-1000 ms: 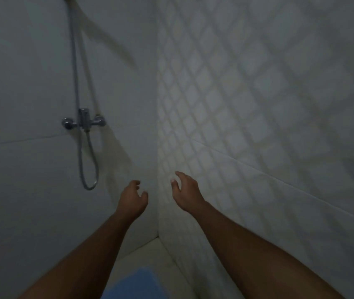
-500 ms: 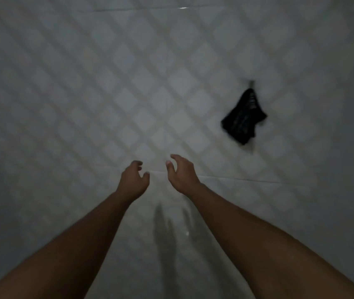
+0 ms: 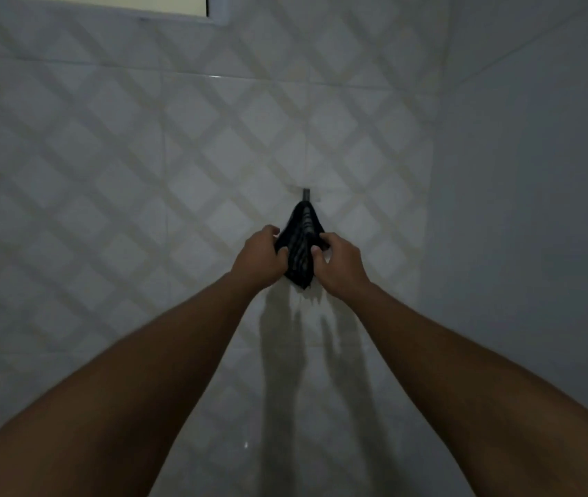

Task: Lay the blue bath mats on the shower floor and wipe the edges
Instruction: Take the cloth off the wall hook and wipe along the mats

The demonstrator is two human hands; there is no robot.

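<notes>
A dark cloth with pale stripes point(image 3: 301, 242) hangs from a small metal hook point(image 3: 306, 194) on the diamond-patterned tiled wall point(image 3: 124, 174). My left hand point(image 3: 260, 258) grips the cloth's left side and my right hand point(image 3: 339, 261) grips its right side, both arms stretched forward at about chest height. The cloth's top is still on the hook. No blue bath mat is in view.
A plain white wall point(image 3: 536, 209) meets the patterned wall in a corner at the right. A window frame edge point(image 3: 213, 14) shows at the top left. The arms cast shadows on the glossy lower tiles point(image 3: 285, 371).
The view has swung right from the shower hose corner to the patterned wall. Both hands, empty and apart before, have reached the hanging cloth and closed on it.
</notes>
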